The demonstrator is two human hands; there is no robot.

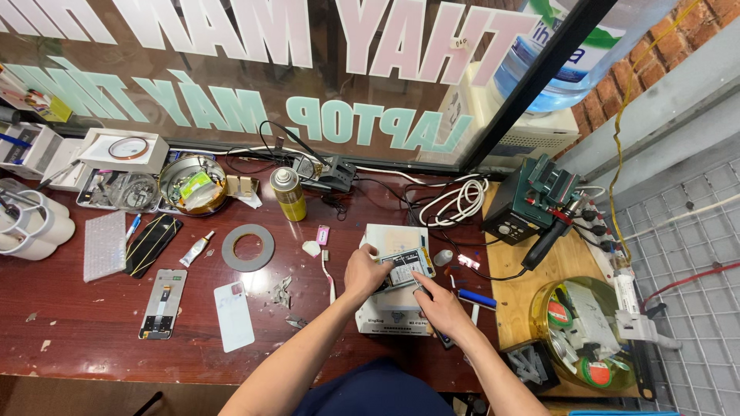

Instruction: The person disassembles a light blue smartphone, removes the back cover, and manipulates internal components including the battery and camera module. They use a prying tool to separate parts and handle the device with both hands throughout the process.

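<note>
At the far left of the frame white tape rolls [35, 223] sit by a bubbled plastic sheet [104, 245], with a phone display panel [163, 303] lying lower left on the dark red bench [77, 339]. Toward the middle lie a white phone back cover [233, 316], a grey ring of adhesive tape [248, 247] and a yellow spray can [288, 194]. Centre frame, the left hand [364, 271] is clamped on the near-left edge of an opened smartphone [404, 266] resting on a white heating-plate box [395, 285]. The right hand [441, 306], fingers pinched together on what looks like a thin tool, touches the phone's lower right edge. This reads as prying or seating work; it likely calls for steady, shallow pressure. At right stand a hot-air rework station [532, 204] and a clear bowl [539, 296] of parts.
</note>
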